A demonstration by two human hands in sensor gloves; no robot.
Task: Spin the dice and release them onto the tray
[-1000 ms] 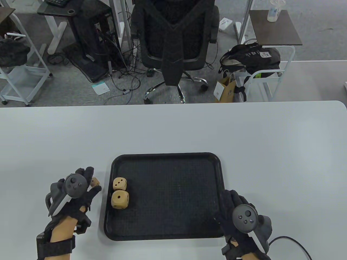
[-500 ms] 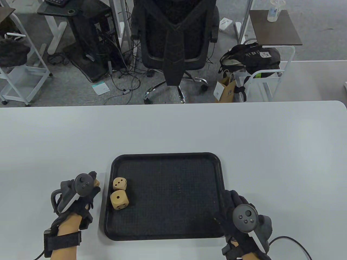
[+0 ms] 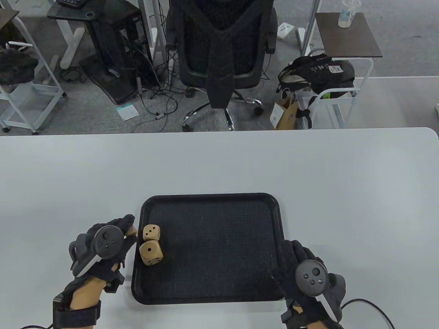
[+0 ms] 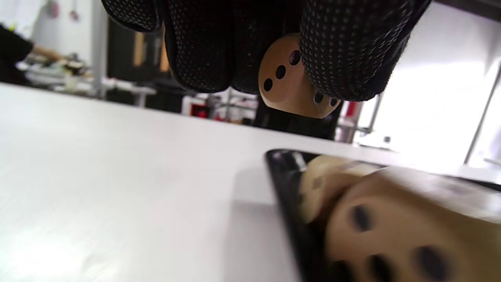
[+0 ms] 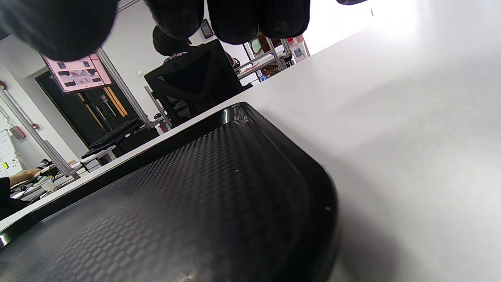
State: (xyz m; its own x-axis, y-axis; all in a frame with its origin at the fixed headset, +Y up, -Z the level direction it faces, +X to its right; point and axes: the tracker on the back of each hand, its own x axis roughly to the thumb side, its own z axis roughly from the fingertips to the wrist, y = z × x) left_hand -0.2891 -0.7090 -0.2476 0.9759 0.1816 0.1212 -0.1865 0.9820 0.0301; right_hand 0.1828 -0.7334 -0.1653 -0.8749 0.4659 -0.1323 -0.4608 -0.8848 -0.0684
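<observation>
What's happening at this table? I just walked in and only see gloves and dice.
A person in sensor gloves is rolling wooden dice onto a black tray. The left hand pinches a small die in its fingertips, held above the table by the tray's left rim. Two more dice, a smaller one and a larger one, already lie in the tray's left part. The right hand rests at the tray's right edge, holding nothing.

Black textured tray [image 3: 212, 202] on table, two wooden dice [image 3: 151, 252] touching at its left edge, third die [image 4: 287, 84] pinched just above table.
</observation>
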